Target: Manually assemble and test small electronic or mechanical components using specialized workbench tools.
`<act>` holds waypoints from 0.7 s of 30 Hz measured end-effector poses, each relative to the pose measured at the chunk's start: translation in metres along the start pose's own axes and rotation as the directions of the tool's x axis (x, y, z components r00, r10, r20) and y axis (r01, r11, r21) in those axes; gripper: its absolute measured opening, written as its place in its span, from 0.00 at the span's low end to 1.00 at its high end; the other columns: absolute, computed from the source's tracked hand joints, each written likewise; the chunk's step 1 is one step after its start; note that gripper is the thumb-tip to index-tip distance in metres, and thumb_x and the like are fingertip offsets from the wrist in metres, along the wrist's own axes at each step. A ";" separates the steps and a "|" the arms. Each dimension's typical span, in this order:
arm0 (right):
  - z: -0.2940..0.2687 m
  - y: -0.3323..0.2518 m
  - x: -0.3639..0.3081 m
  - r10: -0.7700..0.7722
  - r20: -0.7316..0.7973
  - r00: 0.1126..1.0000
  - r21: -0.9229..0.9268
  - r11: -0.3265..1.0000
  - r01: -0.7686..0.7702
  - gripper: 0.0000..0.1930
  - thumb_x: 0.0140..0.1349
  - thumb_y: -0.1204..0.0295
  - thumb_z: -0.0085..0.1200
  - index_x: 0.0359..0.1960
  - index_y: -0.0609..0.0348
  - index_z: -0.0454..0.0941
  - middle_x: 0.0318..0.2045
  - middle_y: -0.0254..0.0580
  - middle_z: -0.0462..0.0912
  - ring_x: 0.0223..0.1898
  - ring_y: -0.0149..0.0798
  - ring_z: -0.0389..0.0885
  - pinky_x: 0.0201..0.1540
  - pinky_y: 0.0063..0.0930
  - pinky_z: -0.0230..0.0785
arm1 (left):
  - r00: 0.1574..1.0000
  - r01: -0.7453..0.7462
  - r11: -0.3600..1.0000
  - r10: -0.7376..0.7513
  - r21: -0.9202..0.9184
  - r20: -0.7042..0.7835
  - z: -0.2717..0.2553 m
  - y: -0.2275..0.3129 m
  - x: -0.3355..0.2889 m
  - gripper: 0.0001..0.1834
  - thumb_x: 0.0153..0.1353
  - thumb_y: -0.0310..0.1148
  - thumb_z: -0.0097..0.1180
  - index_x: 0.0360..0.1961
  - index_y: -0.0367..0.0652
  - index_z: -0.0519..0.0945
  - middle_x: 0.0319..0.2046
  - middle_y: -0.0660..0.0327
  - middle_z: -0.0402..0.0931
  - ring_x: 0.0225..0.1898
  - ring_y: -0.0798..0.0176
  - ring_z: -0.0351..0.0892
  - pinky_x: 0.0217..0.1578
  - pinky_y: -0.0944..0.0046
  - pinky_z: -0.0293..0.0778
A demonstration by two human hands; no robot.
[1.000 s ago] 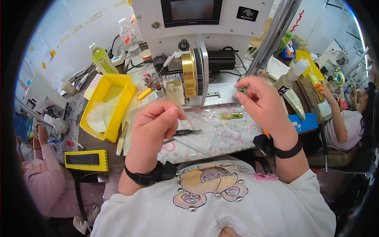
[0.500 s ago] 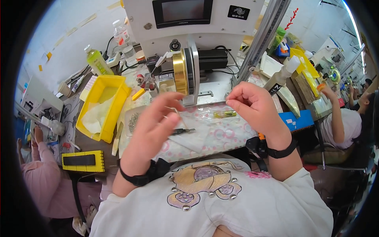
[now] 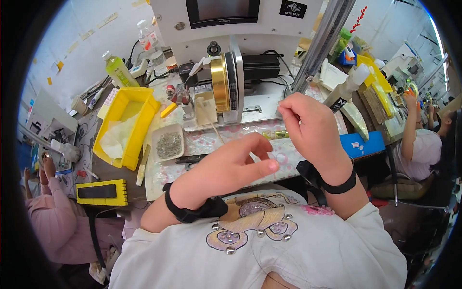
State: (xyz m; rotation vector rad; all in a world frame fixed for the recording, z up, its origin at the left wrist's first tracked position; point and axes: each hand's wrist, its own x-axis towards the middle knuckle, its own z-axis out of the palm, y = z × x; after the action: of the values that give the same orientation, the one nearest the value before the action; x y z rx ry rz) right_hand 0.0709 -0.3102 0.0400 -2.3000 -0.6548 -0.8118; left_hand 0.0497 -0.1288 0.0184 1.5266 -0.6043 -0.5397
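Observation:
My left hand [image 3: 236,161] is over the near part of the work surface, thumb and fingers apart, with nothing seen in it. My right hand [image 3: 313,126] is raised to the right of the machine, its fingers curled into a pinch; whatever they may hold is too small or hidden. Between and beyond the hands stands a machine with a gold-coloured wheel [image 3: 220,85]. A thin stick [image 3: 210,121] leans in front of that wheel. Left of it, a white dish [image 3: 179,129] holds many small metallic pieces. A dark slim tool [image 3: 191,159] lies partly behind my left hand.
A yellow bin [image 3: 152,104] with white paper inside stands at the left, near a bottle of green drink [image 3: 119,71]. On the right are a white-capped bottle [image 3: 347,89], a blue box [image 3: 363,145] and a metal post [image 3: 315,53]. Other people sit at both sides.
My left hand has moved right and toward me, uncovering the dish and stick. The thin stick seen by its fingers now leans by the wheel. My right hand has risen slightly, still pinched.

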 end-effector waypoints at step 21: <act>-0.052 0.095 -0.013 0.464 0.418 0.781 0.708 0.373 -0.600 0.13 0.56 0.75 0.47 0.44 0.61 0.68 0.27 0.39 0.75 0.30 0.33 0.77 0.34 0.24 0.70 | 0.906 -0.320 0.898 0.198 -0.301 -0.374 -0.074 -0.011 -0.044 0.20 0.62 0.41 0.39 0.23 0.35 0.72 0.16 0.62 0.66 0.15 0.73 0.61 0.15 0.75 0.55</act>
State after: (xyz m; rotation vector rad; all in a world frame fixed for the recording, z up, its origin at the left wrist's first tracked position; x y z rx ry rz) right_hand 0.1007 -0.4143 0.0285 -1.4977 -0.1912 0.0498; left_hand 0.0665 -0.0440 0.0100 1.1311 -0.4108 -0.1585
